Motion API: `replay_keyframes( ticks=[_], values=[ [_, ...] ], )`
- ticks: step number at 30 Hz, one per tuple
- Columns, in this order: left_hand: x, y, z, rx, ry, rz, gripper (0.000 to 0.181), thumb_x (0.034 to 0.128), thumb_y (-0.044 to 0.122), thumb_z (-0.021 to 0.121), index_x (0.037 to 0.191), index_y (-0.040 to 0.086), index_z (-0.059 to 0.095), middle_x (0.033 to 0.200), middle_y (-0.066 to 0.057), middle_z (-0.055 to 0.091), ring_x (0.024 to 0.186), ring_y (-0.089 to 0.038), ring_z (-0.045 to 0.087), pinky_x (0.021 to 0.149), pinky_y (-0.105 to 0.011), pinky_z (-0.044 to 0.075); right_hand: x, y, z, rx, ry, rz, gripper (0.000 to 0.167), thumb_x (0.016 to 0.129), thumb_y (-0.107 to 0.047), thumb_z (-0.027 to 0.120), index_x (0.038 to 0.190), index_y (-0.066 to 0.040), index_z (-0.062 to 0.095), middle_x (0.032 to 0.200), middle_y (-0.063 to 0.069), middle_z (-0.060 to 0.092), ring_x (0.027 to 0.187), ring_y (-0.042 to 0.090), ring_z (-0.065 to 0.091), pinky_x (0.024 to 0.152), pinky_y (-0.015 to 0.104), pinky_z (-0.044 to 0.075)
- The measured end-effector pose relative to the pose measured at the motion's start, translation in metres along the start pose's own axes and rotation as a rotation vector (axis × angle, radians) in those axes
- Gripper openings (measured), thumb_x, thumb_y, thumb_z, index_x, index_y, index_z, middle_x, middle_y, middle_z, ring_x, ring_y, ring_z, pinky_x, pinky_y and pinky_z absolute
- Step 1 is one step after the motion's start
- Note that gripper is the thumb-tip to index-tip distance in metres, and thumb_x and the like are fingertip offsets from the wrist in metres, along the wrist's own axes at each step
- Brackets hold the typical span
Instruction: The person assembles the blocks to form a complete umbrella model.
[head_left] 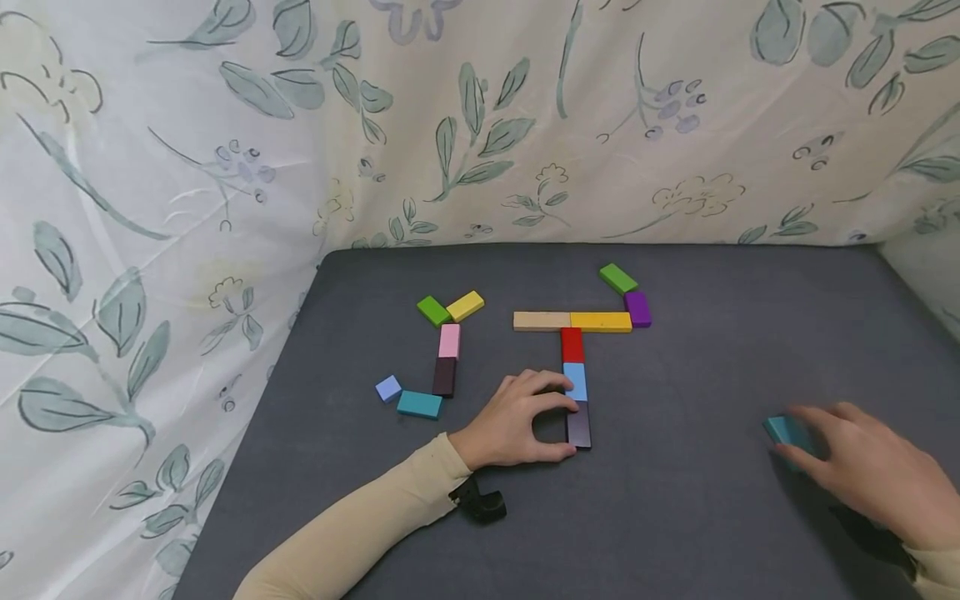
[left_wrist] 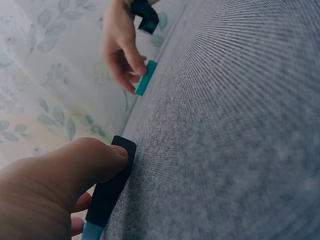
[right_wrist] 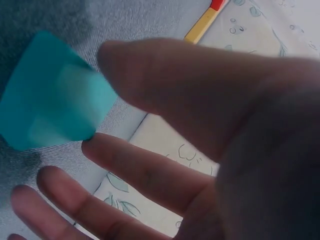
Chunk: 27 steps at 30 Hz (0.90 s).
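Observation:
My left hand [head_left: 517,421] is at the lower end of a column of flat blocks in the head view. Its curled thumb and index finger grip the dark purple block [head_left: 579,427]; in the left wrist view the thumb presses that dark block [left_wrist: 112,187]. Other fingertips touch the light blue block [head_left: 575,381] above it. The red block [head_left: 572,345] tops the column. Off to the right, my right hand [head_left: 885,467] pinches a teal block [head_left: 786,430] between thumb and fingers. That teal block [right_wrist: 55,95] appears tilted and blurred in the right wrist view.
Above the column lie a tan block [head_left: 542,321] and a yellow-orange block [head_left: 602,322], then a purple block [head_left: 638,309] and a green block [head_left: 618,278]. Left of them another chain includes a pink block [head_left: 449,341] and a turquoise block [head_left: 419,405]. Patterned cloth [head_left: 480,125] hangs behind.

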<state>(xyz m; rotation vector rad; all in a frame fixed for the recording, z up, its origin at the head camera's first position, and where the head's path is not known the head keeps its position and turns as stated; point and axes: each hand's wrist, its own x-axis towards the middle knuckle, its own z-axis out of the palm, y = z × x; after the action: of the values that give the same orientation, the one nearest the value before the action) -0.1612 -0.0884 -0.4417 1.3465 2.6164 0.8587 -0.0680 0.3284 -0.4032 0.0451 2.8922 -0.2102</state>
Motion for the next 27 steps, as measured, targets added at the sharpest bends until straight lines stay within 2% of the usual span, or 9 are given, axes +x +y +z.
replay_keyframes(
  ticks=[6, 10, 13, 18, 22, 24, 27],
  values=[
    [0.001, 0.0, -0.002, -0.008, -0.001, 0.001, 0.044, 0.0854, 0.041, 0.085, 0.125, 0.024, 0.073, 0.143, 0.003, 0.056, 0.127, -0.014, 0.051, 0.1, -0.039, 0.043, -0.002, -0.003, 0.001, 0.027, -0.027, -0.015, 0.065, 0.085, -0.026, 0.084, 0.133, 0.011, 0.057, 0.088, 0.018, 0.061, 0.073, 0.027, 0.058, 0.059, 0.046, 0.049],
    [0.001, 0.0, -0.002, -0.007, -0.001, 0.004, 0.044, 0.0854, 0.041, 0.085, 0.125, 0.024, 0.073, 0.143, 0.003, 0.056, 0.128, -0.014, 0.051, 0.1, -0.038, 0.043, -0.002, -0.004, 0.002, 0.037, -0.019, -0.037, 0.062, 0.085, -0.019, 0.084, 0.134, 0.01, 0.057, 0.08, 0.007, 0.058, 0.068, 0.021, 0.051, 0.058, 0.04, 0.045],
    [0.001, 0.0, -0.002, -0.004, 0.004, 0.009, 0.044, 0.0852, 0.041, 0.085, 0.124, 0.024, 0.074, 0.143, 0.003, 0.056, 0.128, -0.014, 0.051, 0.099, -0.038, 0.043, -0.003, -0.004, 0.003, 0.039, -0.006, -0.048, 0.061, 0.085, -0.016, 0.083, 0.134, 0.01, 0.057, 0.078, 0.005, 0.055, 0.066, 0.019, 0.047, 0.056, 0.038, 0.041],
    [0.001, 0.0, -0.002, 0.008, 0.013, 0.021, 0.044, 0.0853, 0.041, 0.084, 0.124, 0.023, 0.074, 0.142, 0.003, 0.057, 0.126, -0.013, 0.051, 0.098, -0.037, 0.043, 0.0, -0.003, 0.002, 0.041, -0.013, -0.064, 0.062, 0.084, -0.016, 0.085, 0.133, 0.011, 0.057, 0.081, 0.009, 0.059, 0.068, 0.021, 0.052, 0.057, 0.04, 0.044],
    [0.001, 0.0, -0.003, 0.011, 0.013, 0.024, 0.044, 0.0857, 0.042, 0.084, 0.124, 0.023, 0.073, 0.142, 0.003, 0.057, 0.126, -0.013, 0.051, 0.098, -0.037, 0.043, 0.007, -0.004, -0.005, 0.031, 0.004, -0.101, 0.064, 0.082, -0.015, 0.086, 0.133, 0.012, 0.058, 0.088, 0.017, 0.065, 0.072, 0.027, 0.061, 0.058, 0.044, 0.049],
    [0.001, 0.001, -0.003, 0.007, 0.012, 0.021, 0.044, 0.0857, 0.041, 0.084, 0.124, 0.023, 0.074, 0.142, 0.003, 0.057, 0.126, -0.013, 0.051, 0.098, -0.037, 0.043, 0.013, -0.007, -0.009, 0.023, 0.023, -0.118, 0.064, 0.082, -0.015, 0.086, 0.133, 0.011, 0.058, 0.096, 0.025, 0.067, 0.079, 0.036, 0.065, 0.062, 0.049, 0.051],
    [0.0, 0.001, -0.004, 0.005, 0.013, 0.02, 0.044, 0.0855, 0.041, 0.084, 0.124, 0.023, 0.074, 0.142, 0.002, 0.057, 0.126, -0.013, 0.051, 0.098, -0.037, 0.043, 0.024, -0.014, -0.018, 0.024, 0.055, -0.158, 0.062, 0.084, -0.014, 0.084, 0.134, 0.011, 0.058, 0.102, 0.028, 0.069, 0.091, 0.047, 0.067, 0.07, 0.058, 0.053]
  ],
)
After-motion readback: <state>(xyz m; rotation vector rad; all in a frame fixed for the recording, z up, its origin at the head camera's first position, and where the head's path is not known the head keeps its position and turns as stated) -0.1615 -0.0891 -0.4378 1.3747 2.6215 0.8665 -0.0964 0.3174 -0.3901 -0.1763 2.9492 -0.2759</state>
